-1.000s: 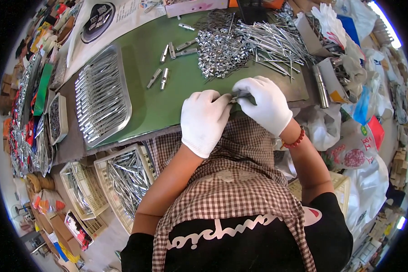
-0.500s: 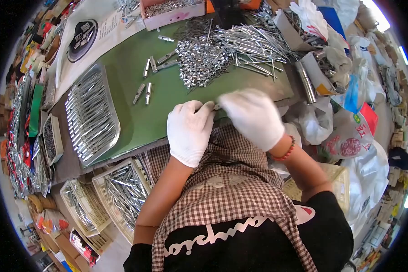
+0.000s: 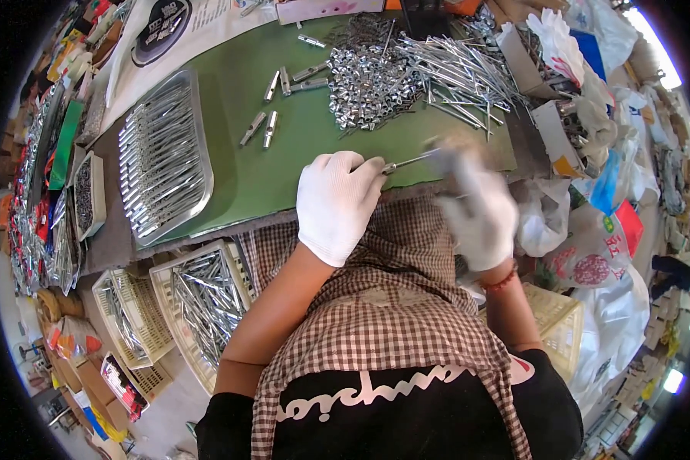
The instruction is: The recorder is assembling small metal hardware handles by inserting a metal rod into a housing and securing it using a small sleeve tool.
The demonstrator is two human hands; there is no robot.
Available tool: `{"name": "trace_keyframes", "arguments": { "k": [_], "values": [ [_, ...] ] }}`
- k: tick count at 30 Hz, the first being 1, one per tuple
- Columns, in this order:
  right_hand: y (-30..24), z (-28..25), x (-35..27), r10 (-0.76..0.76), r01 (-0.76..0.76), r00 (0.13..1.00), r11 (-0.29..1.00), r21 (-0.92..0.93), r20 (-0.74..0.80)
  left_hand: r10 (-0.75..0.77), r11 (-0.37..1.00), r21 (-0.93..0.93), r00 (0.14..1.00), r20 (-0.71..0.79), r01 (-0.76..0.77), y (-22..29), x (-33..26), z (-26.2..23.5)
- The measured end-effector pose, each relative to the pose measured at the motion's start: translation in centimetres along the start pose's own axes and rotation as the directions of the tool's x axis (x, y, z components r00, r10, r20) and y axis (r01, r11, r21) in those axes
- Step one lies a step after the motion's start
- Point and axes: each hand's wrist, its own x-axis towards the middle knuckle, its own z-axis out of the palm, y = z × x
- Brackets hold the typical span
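My left hand (image 3: 337, 203), in a white knit glove, is closed at the near edge of the green work surface. Its thumb and fingertips pinch a small metal piece with a thin metal rod (image 3: 409, 162) reaching out to the right. Beside the rod's far end is my right hand (image 3: 479, 207), also in a white glove and smeared by motion, so its grip is unclear. Beyond my hands lie a heap of small shiny metal sleeves (image 3: 368, 88) and a pile of long thin metal rods (image 3: 464, 73). Several short metal tubes (image 3: 271, 129) lie left of the heap.
A metal tray (image 3: 201, 165) with rows of assembled metal pieces sits at the left. Baskets of metal parts (image 3: 211, 299) stand below the table's edge. Open cardboard boxes (image 3: 548, 126) and plastic bags (image 3: 544, 222) crowd the right side.
My right hand has moved right and slightly down, away from my left hand, and the thin rod now shows between them. The view has shifted a little.
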Motion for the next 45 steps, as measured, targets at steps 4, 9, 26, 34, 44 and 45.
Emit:
{"name": "trace_keyframes", "arguments": {
  "k": [4, 9, 26, 34, 44, 45],
  "values": [
    [-1.9, 1.4, -0.7, 0.166, -0.175, 0.979, 0.982, 0.073, 0.120, -0.011, 1.000, -0.024, 1.000, 0.007, 0.011, -0.2, -0.1, 0.2],
    [-2.7, 1.3, -0.6, 0.243, -0.262, 0.917, 0.965, 0.018, 0.315, -0.015, 1.000, -0.025, 1.000, 0.014, 0.016, -0.1, 0.1, 0.2],
    [10.1, 0.0, 6.0, -0.036, -0.047, 0.979, 0.916, -0.399, -0.199, 0.042, 0.993, 0.103, 0.992, 0.115, -0.054, 0.5, 1.8, -0.3],
    [12.8, 0.0, 8.6, -0.056, 0.076, 0.997, 0.902, -0.425, 0.060, -0.054, 0.941, 0.331, 0.997, -0.061, 0.071, -8.9, 2.9, -13.6],
    [13.4, 1.3, 7.7, -0.015, -0.037, 0.976, 0.972, -0.233, -0.217, -0.302, 0.868, 0.418, 0.953, 0.012, 0.270, -27.6, 6.0, -23.4],
    [13.0, 1.4, 7.4, 0.076, -0.114, 0.963, 0.984, -0.136, -0.260, -0.295, 0.866, 0.442, 0.952, 0.077, 0.233, -28.5, 6.3, -23.2]
  ]
}}
